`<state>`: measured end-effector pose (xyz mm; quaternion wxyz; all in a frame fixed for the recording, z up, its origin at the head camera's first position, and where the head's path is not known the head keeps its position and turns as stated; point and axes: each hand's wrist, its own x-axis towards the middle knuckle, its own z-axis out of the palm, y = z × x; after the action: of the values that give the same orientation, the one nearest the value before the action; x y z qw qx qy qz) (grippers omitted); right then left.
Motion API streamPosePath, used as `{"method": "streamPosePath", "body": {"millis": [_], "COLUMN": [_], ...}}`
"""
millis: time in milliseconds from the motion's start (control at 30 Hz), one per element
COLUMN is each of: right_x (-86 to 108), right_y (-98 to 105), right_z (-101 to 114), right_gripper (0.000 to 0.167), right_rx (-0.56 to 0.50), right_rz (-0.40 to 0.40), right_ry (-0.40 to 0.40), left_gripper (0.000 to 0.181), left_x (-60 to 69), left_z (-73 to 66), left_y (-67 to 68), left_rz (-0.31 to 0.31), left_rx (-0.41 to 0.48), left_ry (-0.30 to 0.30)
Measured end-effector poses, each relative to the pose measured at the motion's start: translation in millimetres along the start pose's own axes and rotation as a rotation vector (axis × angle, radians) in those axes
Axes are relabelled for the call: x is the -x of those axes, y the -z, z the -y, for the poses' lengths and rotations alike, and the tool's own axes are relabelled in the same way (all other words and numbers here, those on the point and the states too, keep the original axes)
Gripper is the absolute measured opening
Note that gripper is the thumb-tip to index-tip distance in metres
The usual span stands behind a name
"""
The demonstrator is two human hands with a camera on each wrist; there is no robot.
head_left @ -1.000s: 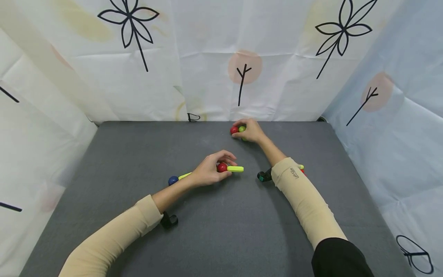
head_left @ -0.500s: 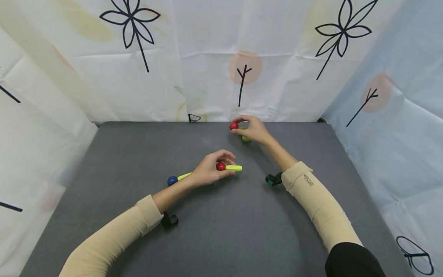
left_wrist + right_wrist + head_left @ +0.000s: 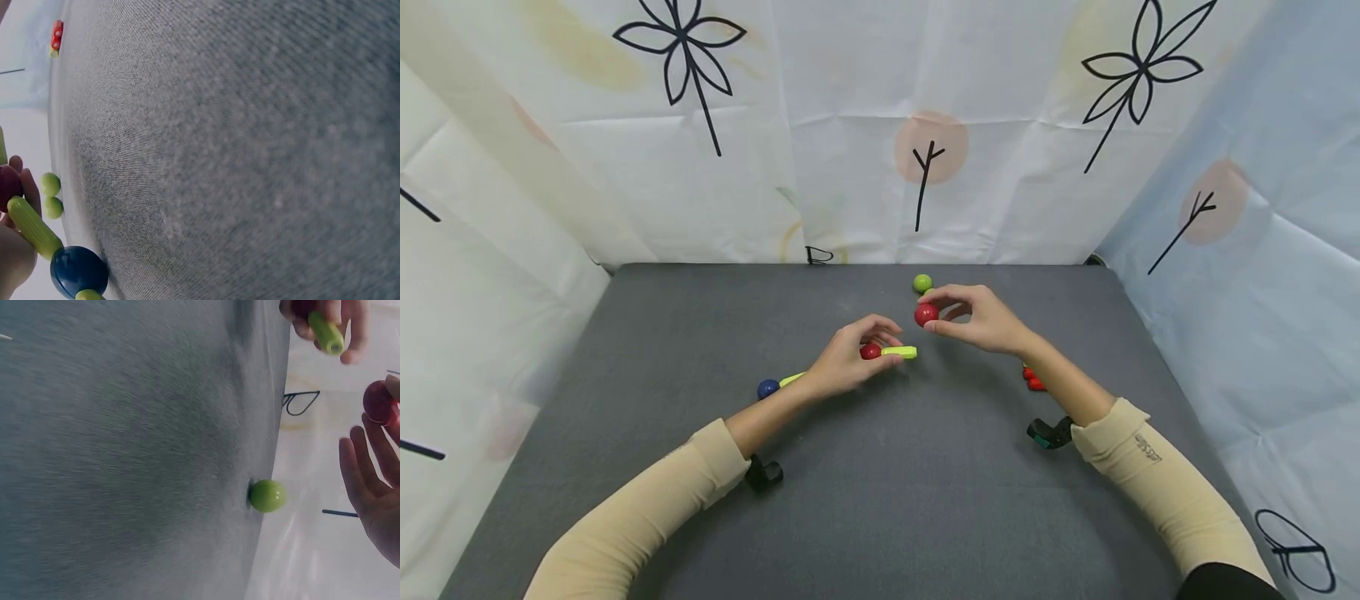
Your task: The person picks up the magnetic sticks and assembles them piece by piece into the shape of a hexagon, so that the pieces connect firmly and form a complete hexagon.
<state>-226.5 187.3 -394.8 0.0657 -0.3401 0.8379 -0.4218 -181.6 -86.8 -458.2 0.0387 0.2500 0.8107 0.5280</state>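
Observation:
My left hand (image 3: 850, 358) grips a toy chain by its red ball (image 3: 870, 351). A yellow-green rod (image 3: 899, 352) sticks out of that ball to the right. In the left wrist view, another yellow-green rod (image 3: 34, 230) joins the red ball to a blue ball (image 3: 79, 272), with one more rod end below it. My right hand (image 3: 981, 321) pinches a second, loose red ball (image 3: 927, 315) between thumb and fingertips, just beyond the rod's free end and apart from it. The right wrist view shows the rod's end (image 3: 336, 347) with a small hole in it.
Behind my right hand, two green balls lie near the table's far edge; one green ball (image 3: 922, 283) shows whole, the other is partly covered. Red pieces (image 3: 1034, 381) lie beside my right forearm. The grey table (image 3: 880, 517) meets white printed cloth (image 3: 850, 125).
My right hand has picked up the red ball beside the green ones and carried it nearer, towards the left hand's rod. The left hand has shifted slightly left, still gripping the chain.

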Motion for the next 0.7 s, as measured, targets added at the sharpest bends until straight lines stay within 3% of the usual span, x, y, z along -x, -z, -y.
{"method": "streamPosePath", "body": {"millis": [300, 700], "right_x": [33.6, 37.7], "right_y": [-19.7, -35.8], "right_z": [1.6, -1.5], "right_gripper": [0.040, 0.044], "right_rx": [-0.064, -0.227], "right_rz": [0.074, 0.045], "right_ry": [-0.044, -0.106], "left_gripper": [0.046, 0.044], "left_x": [-0.7, -2.9], "left_z": [0.3, -1.0], "left_y": [1.6, 0.7], "left_rz": [-0.006, 0.029], "left_rx": [0.004, 0.010], "left_ry": [-0.004, -0.064]}}
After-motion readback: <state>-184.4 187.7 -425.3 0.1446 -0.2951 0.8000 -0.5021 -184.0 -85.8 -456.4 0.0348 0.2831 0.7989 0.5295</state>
